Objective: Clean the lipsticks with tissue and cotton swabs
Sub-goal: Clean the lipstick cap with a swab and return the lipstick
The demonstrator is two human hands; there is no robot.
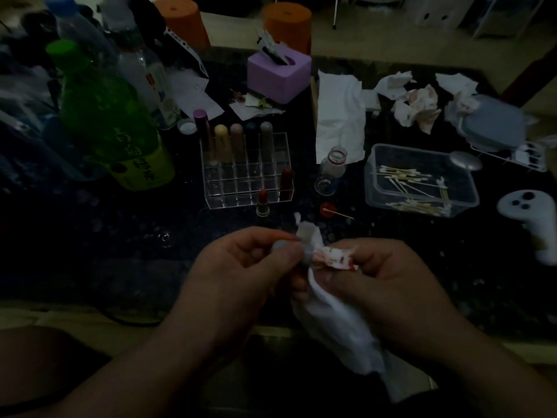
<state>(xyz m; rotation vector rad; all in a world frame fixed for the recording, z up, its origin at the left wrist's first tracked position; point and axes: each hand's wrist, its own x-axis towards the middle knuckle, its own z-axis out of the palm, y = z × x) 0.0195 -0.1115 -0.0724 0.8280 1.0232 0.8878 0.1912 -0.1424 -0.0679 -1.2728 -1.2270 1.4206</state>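
Observation:
My left hand (241, 267) grips a small grey lipstick part (306, 256) near the table's front edge. Against it my right hand (388, 279) holds a white tissue (331, 321) stained red at the top. An open red lipstick (262, 203) stands on the table just beyond my hands. A clear acrylic organiser (247, 176) behind it holds several capped lipsticks (236, 140) and one dark red lipstick (286, 176). A clear plastic box of cotton swabs (419, 179) sits to the right. One used swab (340, 213) lies beside a red cap (327, 209).
A small glass bottle (330, 173), a flat tissue (337, 116) and crumpled stained tissues (416, 107) lie at the back right. A purple tissue box (278, 73) stands behind the organiser. A green bottle (111, 122) and clear bottles stand left. A white controller (533, 218) lies far right.

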